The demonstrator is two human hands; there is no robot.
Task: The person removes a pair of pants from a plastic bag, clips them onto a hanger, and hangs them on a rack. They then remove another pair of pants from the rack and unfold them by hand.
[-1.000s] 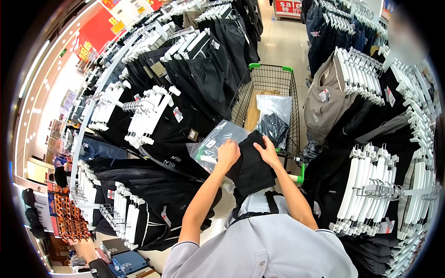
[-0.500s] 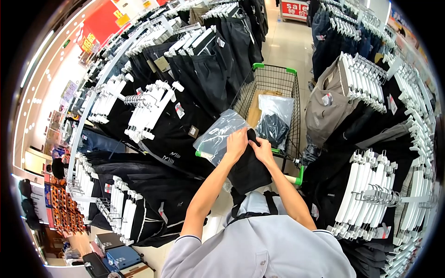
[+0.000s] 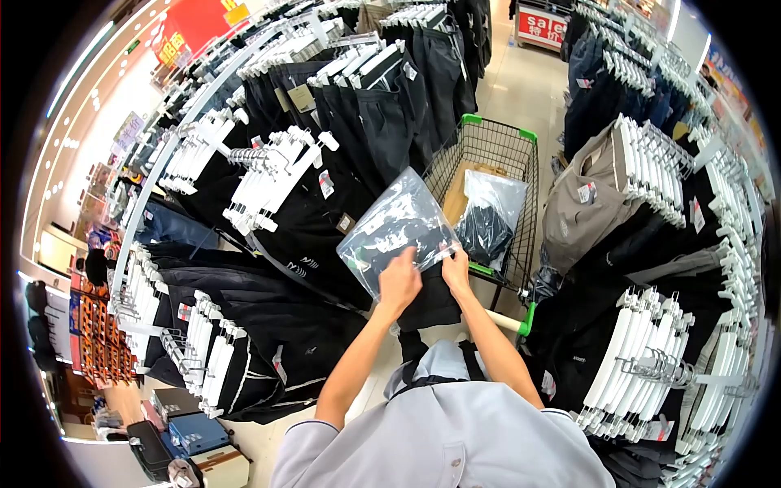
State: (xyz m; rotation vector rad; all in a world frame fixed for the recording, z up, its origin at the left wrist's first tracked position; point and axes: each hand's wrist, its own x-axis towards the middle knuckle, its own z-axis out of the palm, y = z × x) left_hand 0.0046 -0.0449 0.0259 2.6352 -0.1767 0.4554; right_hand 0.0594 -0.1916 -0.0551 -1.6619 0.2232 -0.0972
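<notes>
A clear plastic bag (image 3: 394, 220) is spread out in front of me, with dark cloth showing through it. My right hand (image 3: 455, 272) is closed on the bag's right corner, and black folded fabric hangs right under that hand. On the bag's lower part is my left hand (image 3: 400, 281), one finger stretched forward over the plastic and the others partly bent. Below and between both hands hangs the black garment (image 3: 431, 306), partly covered by the bag.
A wire shopping cart (image 3: 533, 191) with green corners stands just ahead. Inside it are a bagged dark garment (image 3: 488, 224) and a brown board (image 3: 457, 191). Racks of black trousers (image 3: 301, 203) line the left, and more trousers (image 3: 586, 195) hang at the right. Suitcases (image 3: 195, 431) stand lower left.
The plastic bag has swung up and spread flatter across the black garment. My left hand has moved down and left, a finger now extended; my right hand now holds the bag's corner.
</notes>
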